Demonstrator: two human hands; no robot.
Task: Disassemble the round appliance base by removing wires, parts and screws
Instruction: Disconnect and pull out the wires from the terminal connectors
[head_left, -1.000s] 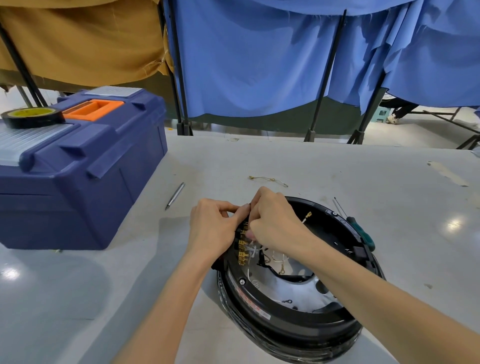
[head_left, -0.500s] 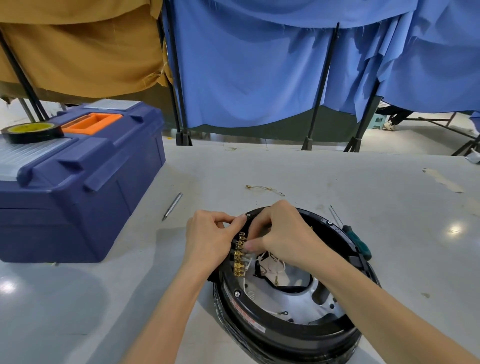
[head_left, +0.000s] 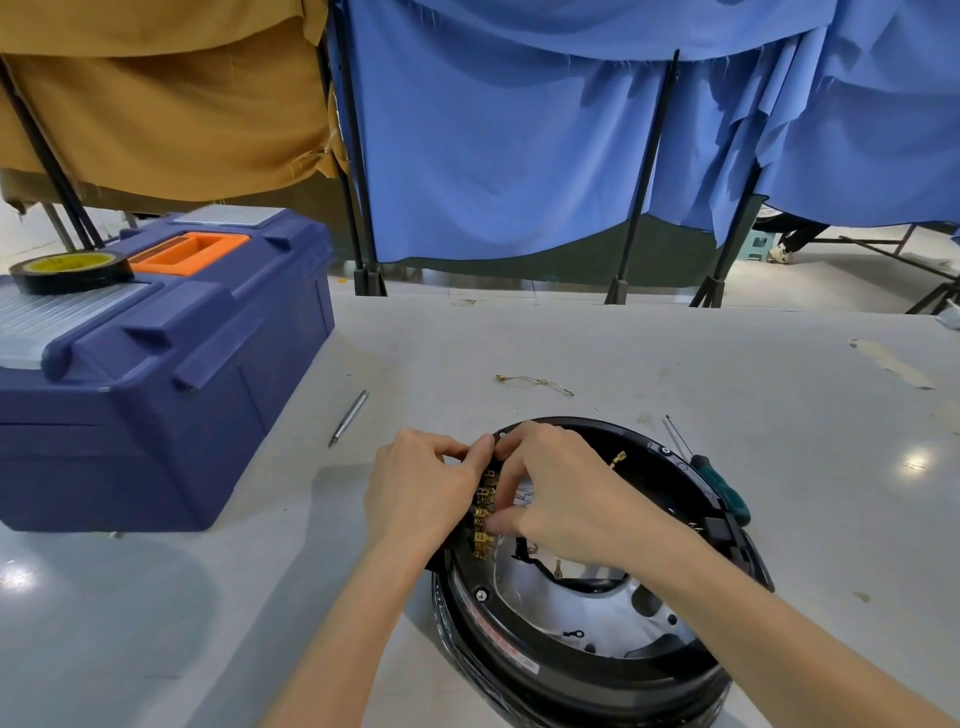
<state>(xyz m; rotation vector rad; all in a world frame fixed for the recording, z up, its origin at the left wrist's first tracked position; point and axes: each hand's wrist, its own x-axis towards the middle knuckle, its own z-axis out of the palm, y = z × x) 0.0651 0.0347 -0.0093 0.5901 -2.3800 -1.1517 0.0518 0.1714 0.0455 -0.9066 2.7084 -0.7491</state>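
**benchrat:** Why's everything laid out like that?

**me:** The toolbox (head_left: 156, 389) sits at 10 o'clock on the table (head_left: 675, 353), out of elbow range. The round base (head_left: 519, 652) lies open side up at 6, right under me, so I can see inside. My left hand (head_left: 421, 488) curls round its rim at 10 o'clock to brace it. My right hand (head_left: 561, 499) reaches over, thumb and finger pinching at the brass terminal row (head_left: 483, 535). The screwdriver (head_left: 719, 480) is parked at the base's 2, handy for screws. A loose wire (head_left: 535, 383) lies at 12, clear of the work.
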